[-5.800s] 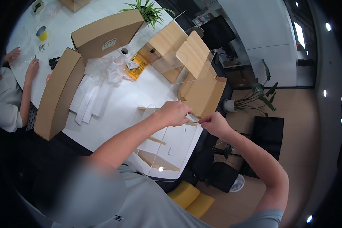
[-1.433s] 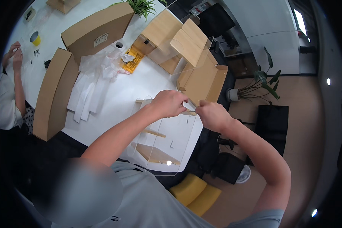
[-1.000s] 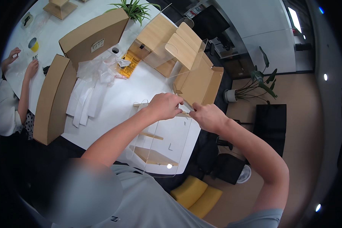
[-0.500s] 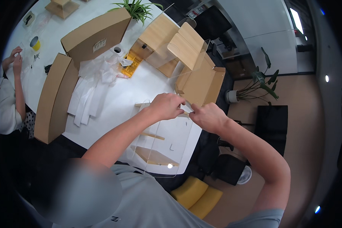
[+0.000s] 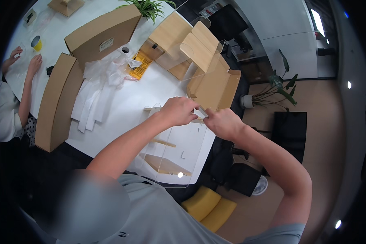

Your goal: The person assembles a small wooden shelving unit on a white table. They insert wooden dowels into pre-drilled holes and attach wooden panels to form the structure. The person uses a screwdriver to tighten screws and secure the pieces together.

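Note:
A clear acrylic panel [image 5: 179, 140] with light wooden boards stands on the white table in front of me. My left hand [image 5: 179, 111] is closed at its far end, thumb and fingers pinched together. Just to its right, my right hand [image 5: 225, 125] is also closed, its fingertips almost meeting the left ones. A small part between them is too hidden to name. Under the clear panel, a wooden strip [image 5: 163, 143] and a wider wooden board [image 5: 164, 166] show. An L-shaped hex key [image 5: 183, 155] lies nearby.
Beyond my hands are an open cardboard box [image 5: 215, 87] and a wood-and-acrylic unit [image 5: 179, 46]. Left of them lie white foam sheets [image 5: 91, 101], a yellow printed bag [image 5: 140, 66] and tall cardboard pieces [image 5: 55, 105]. Another person's hand [image 5: 35, 63] rests near a yellow cup [image 5: 36, 44].
My hands stay at the same corner, with only slight finger movement. At far left, the other person's hands have come apart, one moving right onto the table.

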`<action>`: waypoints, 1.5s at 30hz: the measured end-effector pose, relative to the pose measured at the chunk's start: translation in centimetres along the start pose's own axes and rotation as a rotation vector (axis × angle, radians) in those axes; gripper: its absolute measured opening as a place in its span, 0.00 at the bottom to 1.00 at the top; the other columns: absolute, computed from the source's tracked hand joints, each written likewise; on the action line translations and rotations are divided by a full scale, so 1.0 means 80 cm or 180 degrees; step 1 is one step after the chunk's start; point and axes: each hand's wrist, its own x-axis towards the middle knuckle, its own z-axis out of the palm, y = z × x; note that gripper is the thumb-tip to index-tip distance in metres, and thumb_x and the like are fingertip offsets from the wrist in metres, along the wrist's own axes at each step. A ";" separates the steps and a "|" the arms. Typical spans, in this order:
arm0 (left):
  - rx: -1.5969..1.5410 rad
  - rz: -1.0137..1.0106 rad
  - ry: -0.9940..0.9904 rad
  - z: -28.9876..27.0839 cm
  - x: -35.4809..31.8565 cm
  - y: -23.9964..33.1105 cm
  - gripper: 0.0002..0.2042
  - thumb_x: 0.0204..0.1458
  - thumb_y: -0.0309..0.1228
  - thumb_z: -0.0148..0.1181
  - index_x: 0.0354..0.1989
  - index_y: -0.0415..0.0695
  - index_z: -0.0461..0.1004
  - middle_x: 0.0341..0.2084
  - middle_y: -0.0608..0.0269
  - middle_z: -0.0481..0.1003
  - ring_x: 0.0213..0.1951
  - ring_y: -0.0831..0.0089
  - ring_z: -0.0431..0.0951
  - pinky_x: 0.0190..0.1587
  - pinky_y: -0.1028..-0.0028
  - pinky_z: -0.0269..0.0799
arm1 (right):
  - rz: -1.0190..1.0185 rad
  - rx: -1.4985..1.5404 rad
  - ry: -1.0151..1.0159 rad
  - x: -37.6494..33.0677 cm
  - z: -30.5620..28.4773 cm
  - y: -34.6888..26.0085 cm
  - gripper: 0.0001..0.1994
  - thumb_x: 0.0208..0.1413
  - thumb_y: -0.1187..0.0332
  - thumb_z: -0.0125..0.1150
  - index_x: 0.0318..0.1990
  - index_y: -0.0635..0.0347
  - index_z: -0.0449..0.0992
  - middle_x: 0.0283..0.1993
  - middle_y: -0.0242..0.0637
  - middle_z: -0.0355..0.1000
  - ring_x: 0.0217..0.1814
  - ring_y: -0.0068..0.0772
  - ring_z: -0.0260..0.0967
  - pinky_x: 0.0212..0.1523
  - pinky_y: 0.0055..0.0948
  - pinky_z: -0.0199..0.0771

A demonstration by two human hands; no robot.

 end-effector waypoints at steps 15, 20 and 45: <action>0.0032 -0.0031 -0.0009 0.002 0.002 -0.004 0.14 0.55 0.39 0.71 0.47 0.47 0.85 0.39 0.59 0.86 0.44 0.58 0.86 0.47 0.60 0.82 | 0.0083 0.0215 0.0073 0.007 0.005 0.009 0.08 0.52 0.76 0.65 0.39 0.65 0.84 0.42 0.43 0.79 0.36 0.51 0.82 0.41 0.46 0.84; -0.0005 -0.0033 -0.0064 0.003 0.001 -0.001 0.14 0.55 0.38 0.71 0.46 0.46 0.85 0.39 0.59 0.86 0.44 0.58 0.86 0.48 0.59 0.81 | 0.2074 0.3445 -0.0206 0.010 0.024 0.032 0.05 0.54 0.75 0.64 0.34 0.65 0.86 0.31 0.46 0.82 0.36 0.49 0.82 0.38 0.41 0.81; -0.0014 -0.0058 -0.0068 0.005 0.003 -0.001 0.13 0.55 0.37 0.70 0.46 0.46 0.85 0.39 0.59 0.86 0.43 0.58 0.86 0.47 0.60 0.81 | 0.0070 0.0686 0.0759 -0.006 0.052 0.018 0.08 0.55 0.75 0.64 0.41 0.64 0.84 0.39 0.42 0.79 0.31 0.44 0.81 0.31 0.42 0.81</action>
